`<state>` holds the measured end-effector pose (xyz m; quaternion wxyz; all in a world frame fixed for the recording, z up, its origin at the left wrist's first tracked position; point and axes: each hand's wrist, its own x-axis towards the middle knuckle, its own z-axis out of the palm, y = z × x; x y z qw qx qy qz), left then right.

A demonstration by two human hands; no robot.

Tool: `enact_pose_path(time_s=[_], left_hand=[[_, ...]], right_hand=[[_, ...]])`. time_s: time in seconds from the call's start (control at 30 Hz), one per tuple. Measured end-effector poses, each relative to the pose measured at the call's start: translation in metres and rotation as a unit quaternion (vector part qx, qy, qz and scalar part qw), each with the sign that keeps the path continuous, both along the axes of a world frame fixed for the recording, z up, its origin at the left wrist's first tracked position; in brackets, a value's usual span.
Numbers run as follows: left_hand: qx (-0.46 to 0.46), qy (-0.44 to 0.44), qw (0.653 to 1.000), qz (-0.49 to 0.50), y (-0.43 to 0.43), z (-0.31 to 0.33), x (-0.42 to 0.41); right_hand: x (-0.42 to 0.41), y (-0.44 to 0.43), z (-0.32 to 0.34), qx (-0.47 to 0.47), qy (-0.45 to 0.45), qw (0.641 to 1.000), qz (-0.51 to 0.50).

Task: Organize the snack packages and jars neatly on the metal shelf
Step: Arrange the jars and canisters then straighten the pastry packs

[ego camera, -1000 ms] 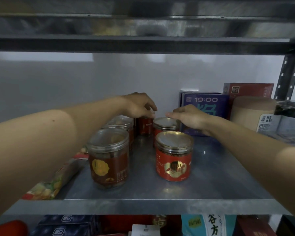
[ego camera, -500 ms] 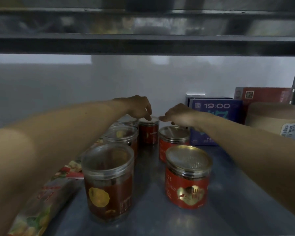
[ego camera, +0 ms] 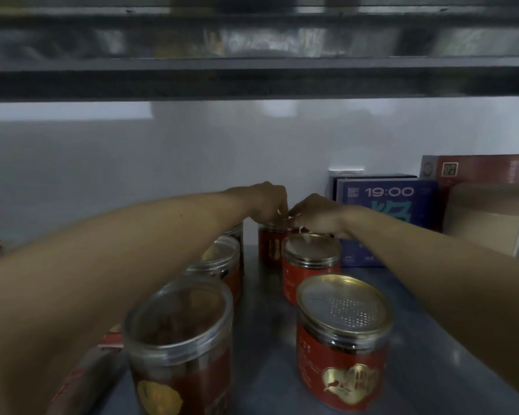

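Both hands cover the lid of the rear jar (ego camera: 270, 241), so can't tell the grip. Snack packet (ego camera: 84, 381) at the shelf's front left is cut off by the frame and blurred. Tan canister (ego camera: 492, 220) runs off the right edge, label unreadable.

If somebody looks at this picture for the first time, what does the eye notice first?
First, the two bare arms reaching in: the left hand and right hand meet over a small red jar at the back of the metal shelf. Next come the gold-lidded red jar front right and the clear-lidded jar front left.
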<state>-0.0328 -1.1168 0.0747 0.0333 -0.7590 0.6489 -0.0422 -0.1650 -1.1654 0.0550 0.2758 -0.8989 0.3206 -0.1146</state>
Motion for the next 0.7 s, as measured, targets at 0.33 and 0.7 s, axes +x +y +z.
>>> enact_pose_path(time_s=[0.33, 0.7], left_hand=[[0.012, 0.019, 0.999, -0.034, 0.002, -0.004, 0.017], [-0.017, 0.044, 0.997, -0.065, -0.003, -0.005, 0.008]], right_hand=[[-0.003, -0.006, -0.008, -0.036, -0.014, 0.999, -0.035], [-0.017, -0.008, -0.008, -0.036, -0.021, 0.998, -0.039]])
